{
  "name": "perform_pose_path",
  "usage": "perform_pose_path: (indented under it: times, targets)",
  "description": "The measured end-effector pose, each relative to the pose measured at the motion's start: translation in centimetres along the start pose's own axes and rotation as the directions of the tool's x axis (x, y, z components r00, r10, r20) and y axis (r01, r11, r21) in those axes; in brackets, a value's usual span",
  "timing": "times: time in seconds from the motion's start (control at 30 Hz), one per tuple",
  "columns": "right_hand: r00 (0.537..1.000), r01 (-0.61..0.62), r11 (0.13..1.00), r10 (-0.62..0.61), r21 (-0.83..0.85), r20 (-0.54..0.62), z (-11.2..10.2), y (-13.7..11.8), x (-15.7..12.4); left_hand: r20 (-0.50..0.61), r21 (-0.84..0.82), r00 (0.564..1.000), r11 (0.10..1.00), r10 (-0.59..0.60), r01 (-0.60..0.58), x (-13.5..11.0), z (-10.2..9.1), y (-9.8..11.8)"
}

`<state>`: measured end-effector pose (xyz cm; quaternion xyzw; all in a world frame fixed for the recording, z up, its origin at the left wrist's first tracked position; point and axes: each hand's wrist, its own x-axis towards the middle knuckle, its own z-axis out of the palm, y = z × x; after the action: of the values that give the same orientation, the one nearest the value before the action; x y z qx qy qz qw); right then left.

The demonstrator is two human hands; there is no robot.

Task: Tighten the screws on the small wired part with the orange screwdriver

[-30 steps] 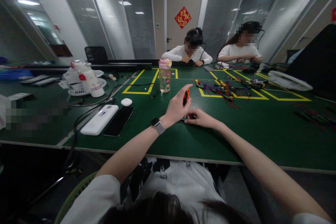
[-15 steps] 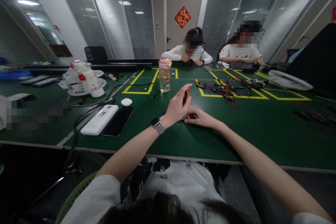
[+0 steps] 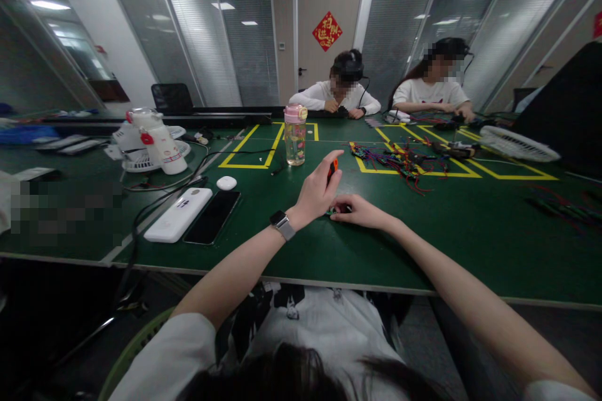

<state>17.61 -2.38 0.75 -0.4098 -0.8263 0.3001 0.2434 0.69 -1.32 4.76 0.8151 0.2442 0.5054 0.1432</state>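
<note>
The left hand (image 3: 320,191) is closing around an orange-and-black tool (image 3: 333,169), which is sitting between the thumb and the curled fingers; its orange side is showing in the gap between thumb and index finger, while the palm is hiding the rest. The index finger is reaching out past the tool toward the far edge of the table (image 3: 446,250).

The right hand (image 3: 358,210) is resting low over the surface, inward from the middle of the near edge, with its fingers bent together at a small green piece (image 3: 330,212). That piece is lying just below the left hand and at the tips of the right fingers, on the side facing the left edge; only a sliver of it is showing. The right fingers are touching it or pinching it, and I cannot tell which. Whether the tool's working end is meeting the piece is also being hidden by the left hand.

Beyond the hands, toward the far edge, a pink-lidded bottle (image 3: 295,138) is standing upright. A tangle of wired boards (image 3: 399,160) is lying nearer the far right corner, partly across yellow tape (image 3: 454,173). Toward the near left corner, a dark phone (image 3: 214,218) is lying beside a white slab-shaped device (image 3: 179,216), and a small white case (image 3: 226,183) is sitting just past them.
</note>
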Motion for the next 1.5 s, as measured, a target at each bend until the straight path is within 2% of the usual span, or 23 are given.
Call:
perform_pose_path:
  times: [1.2,1.5]
  targets:
    - [1.000,0.001,1.000,-0.001,0.000,0.002,0.03,0.04,-0.01,-0.039,0.007,0.998,0.999,0.045,-0.045,0.10,0.20,-0.03]
    - [1.000,0.002,1.000,-0.002,-0.004,-0.003,0.03,0.25,-0.02,-0.009,0.023,0.999,0.999,0.035,-0.035,0.06,-0.03,0.07]
